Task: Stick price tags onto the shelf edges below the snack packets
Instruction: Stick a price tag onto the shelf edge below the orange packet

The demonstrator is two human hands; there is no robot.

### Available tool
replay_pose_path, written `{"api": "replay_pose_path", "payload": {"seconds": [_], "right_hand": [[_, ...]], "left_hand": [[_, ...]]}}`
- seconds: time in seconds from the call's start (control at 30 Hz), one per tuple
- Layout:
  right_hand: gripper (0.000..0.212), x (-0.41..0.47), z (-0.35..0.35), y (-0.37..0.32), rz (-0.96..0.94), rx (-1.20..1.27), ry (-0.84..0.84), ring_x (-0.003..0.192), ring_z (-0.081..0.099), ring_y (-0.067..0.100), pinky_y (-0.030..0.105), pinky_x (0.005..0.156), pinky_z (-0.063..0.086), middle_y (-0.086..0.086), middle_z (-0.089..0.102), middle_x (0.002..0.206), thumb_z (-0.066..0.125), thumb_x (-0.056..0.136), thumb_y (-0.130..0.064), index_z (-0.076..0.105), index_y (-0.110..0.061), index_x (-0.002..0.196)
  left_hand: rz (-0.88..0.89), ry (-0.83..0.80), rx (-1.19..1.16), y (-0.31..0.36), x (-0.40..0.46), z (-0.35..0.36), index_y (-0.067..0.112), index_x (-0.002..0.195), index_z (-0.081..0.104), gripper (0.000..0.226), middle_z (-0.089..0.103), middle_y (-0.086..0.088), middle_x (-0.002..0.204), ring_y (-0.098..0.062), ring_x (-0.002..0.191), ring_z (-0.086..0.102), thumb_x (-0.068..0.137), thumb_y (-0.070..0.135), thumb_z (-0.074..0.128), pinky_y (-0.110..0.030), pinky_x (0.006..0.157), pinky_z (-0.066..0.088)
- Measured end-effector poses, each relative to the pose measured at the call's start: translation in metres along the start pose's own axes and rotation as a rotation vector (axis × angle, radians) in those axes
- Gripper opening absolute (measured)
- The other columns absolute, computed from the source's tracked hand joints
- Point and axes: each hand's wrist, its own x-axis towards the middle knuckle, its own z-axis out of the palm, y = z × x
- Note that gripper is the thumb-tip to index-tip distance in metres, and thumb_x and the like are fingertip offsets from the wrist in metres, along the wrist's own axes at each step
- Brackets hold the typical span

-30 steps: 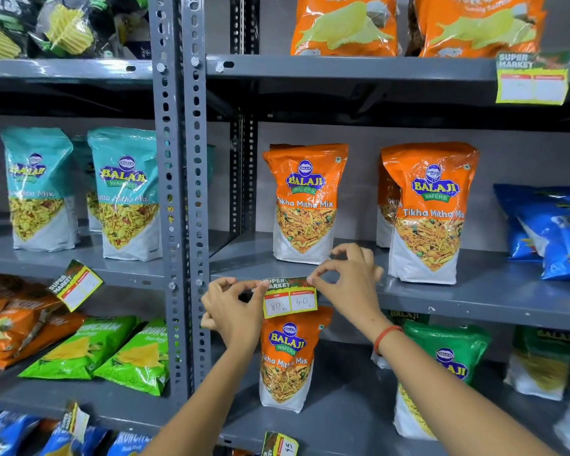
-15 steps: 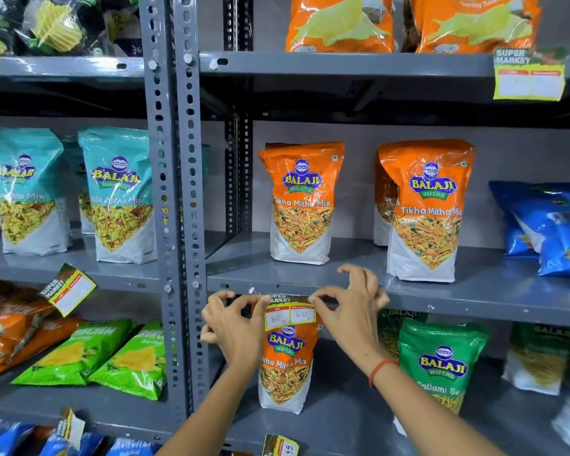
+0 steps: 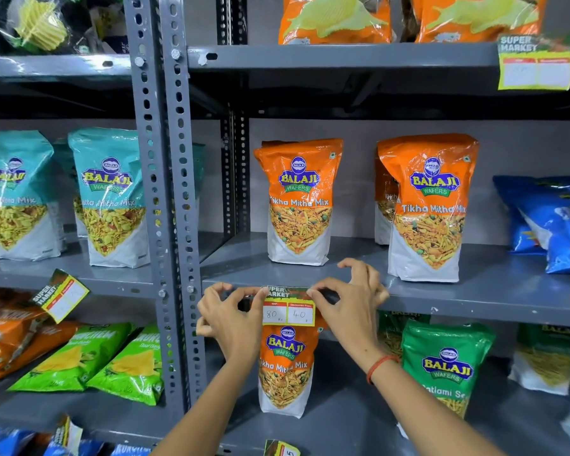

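A yellow and red price tag (image 3: 288, 307) marked 80 and 40 sits against the front edge of the grey middle shelf (image 3: 474, 307), below an orange Tikha Mitha Mix packet (image 3: 298, 202). My left hand (image 3: 231, 319) pinches the tag's top left corner between thumb and forefinger. My right hand (image 3: 351, 302) pinches its top right corner, the other fingers lifted. A second orange packet (image 3: 428, 209) stands further right on the same shelf.
Tags hang on the upper shelf edge (image 3: 537, 65), the left shelf edge (image 3: 61, 296) and the bottom shelf edge (image 3: 282, 449). A perforated grey upright (image 3: 168, 209) divides the racks. Teal packets (image 3: 111, 199), blue packets (image 3: 553, 222) and green packets (image 3: 448, 366) fill nearby shelves.
Both hands carried the tag slightly lower, and it now lies flat on the shelf edge with its white price boxes hanging below. The view shifted a little.
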Motion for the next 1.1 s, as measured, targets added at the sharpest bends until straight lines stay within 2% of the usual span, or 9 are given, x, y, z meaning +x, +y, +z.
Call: {"api": "replay_pose_path", "payload": {"seconds": [0.1, 0.2, 0.3, 0.47, 0.53, 0.7, 0.87, 0.93, 1.1], "right_hand": [[0.013, 0.001, 0.002, 0.005, 0.001, 0.007, -0.003, 0.124, 0.032, 0.020, 0.042, 0.090, 0.023, -0.003, 0.050, 0.125, 0.076, 0.074, -0.049, 0.073, -0.039, 0.082], [0.036, 0.005, 0.001, 0.011, 0.021, -0.031, -0.009, 0.124, 0.031, 0.020, 0.044, 0.088, 0.026, -0.003, 0.048, 0.127, 0.073, 0.069, -0.060, 0.068, -0.039, 0.098], [0.042, 0.008, -0.001, 0.017, 0.039, -0.046, -0.029, 0.124, 0.030, 0.019, 0.044, 0.086, 0.026, -0.003, 0.046, 0.128, 0.071, 0.068, -0.065, 0.064, -0.040, 0.101], [0.043, 0.008, -0.008, 0.025, 0.027, -0.075, -0.036, 0.124, 0.028, 0.019, 0.039, 0.084, 0.021, -0.004, 0.045, 0.131, 0.073, 0.068, -0.061, 0.061, -0.040, 0.104], [0.044, 0.008, -0.013, 0.030, 0.007, -0.084, -0.032, 0.125, 0.030, 0.019, 0.038, 0.083, 0.020, -0.004, 0.045, 0.131, 0.073, 0.069, -0.060, 0.060, -0.041, 0.106], [0.046, 0.002, -0.049, 0.068, 0.068, -0.051, 0.041, 0.125, 0.033, 0.016, 0.039, 0.086, 0.024, -0.010, 0.045, 0.129, 0.064, 0.072, -0.069, 0.059, -0.043, 0.109], [0.036, -0.003, -0.114, 0.150, 0.145, -0.051, 0.207, 0.116, 0.040, 0.015, 0.037, 0.082, 0.027, -0.011, 0.051, 0.123, 0.060, 0.079, -0.062, 0.063, -0.041, 0.107], [0.032, -0.005, -0.149, 0.196, 0.177, -0.042, 0.313, 0.113, 0.040, 0.014, 0.034, 0.083, 0.023, -0.009, 0.053, 0.120, 0.060, 0.081, -0.058, 0.065, -0.039, 0.107], [0.032, -0.019, -0.240, 0.325, 0.351, 0.036, 0.684, 0.109, 0.048, 0.017, 0.034, 0.098, 0.032, 0.002, 0.056, 0.111, 0.066, 0.083, -0.041, 0.064, -0.019, 0.107]], "left_hand": [[-0.014, 0.043, -0.018, 0.001, -0.003, 0.003, 0.035, 0.074, 0.065, 0.021, 0.041, 0.007, 0.104, -0.020, 0.116, 0.037, 0.071, 0.052, 0.077, -0.053, 0.098, 0.023], [-0.126, 0.080, -0.063, 0.001, -0.001, 0.002, 0.024, 0.086, 0.053, 0.052, 0.040, 0.006, 0.103, -0.023, 0.116, 0.036, 0.060, 0.060, 0.080, -0.051, 0.095, 0.026], [-0.240, 0.093, -0.106, -0.002, 0.001, 0.002, 0.020, 0.100, 0.047, 0.075, 0.043, 0.001, 0.110, -0.026, 0.121, 0.034, 0.051, 0.064, 0.082, -0.052, 0.095, 0.026], [-0.593, 0.070, -0.195, -0.001, -0.001, 0.008, 0.021, 0.118, 0.048, 0.083, 0.042, -0.009, 0.138, -0.030, 0.132, 0.030, 0.053, 0.059, 0.085, -0.056, 0.100, 0.026], [-0.630, 0.119, -0.209, 0.003, -0.004, 0.008, 0.021, 0.120, 0.048, 0.081, 0.040, -0.009, 0.141, -0.029, 0.133, 0.029, 0.056, 0.054, 0.086, -0.056, 0.100, 0.025], [-0.124, 0.268, -0.275, 0.050, -0.025, 0.019, 0.013, 0.118, 0.051, 0.065, 0.045, -0.017, 0.129, -0.037, 0.126, 0.036, 0.069, 0.043, 0.082, -0.049, 0.100, 0.024], [0.239, -0.011, -0.315, 0.148, -0.084, 0.070, 0.021, 0.113, 0.057, 0.050, 0.051, -0.009, 0.118, -0.028, 0.117, 0.040, 0.075, 0.047, 0.074, -0.028, 0.092, 0.019], [0.405, -0.126, -0.314, 0.189, -0.114, 0.098, 0.025, 0.110, 0.060, 0.043, 0.049, 0.001, 0.112, -0.026, 0.114, 0.041, 0.075, 0.046, 0.074, -0.029, 0.093, 0.023], [0.785, -0.389, -0.218, 0.290, -0.200, 0.173, 0.036, 0.102, 0.071, 0.030, 0.056, -0.001, 0.113, -0.025, 0.111, 0.047, 0.079, 0.055, 0.065, -0.043, 0.088, 0.034]]}}
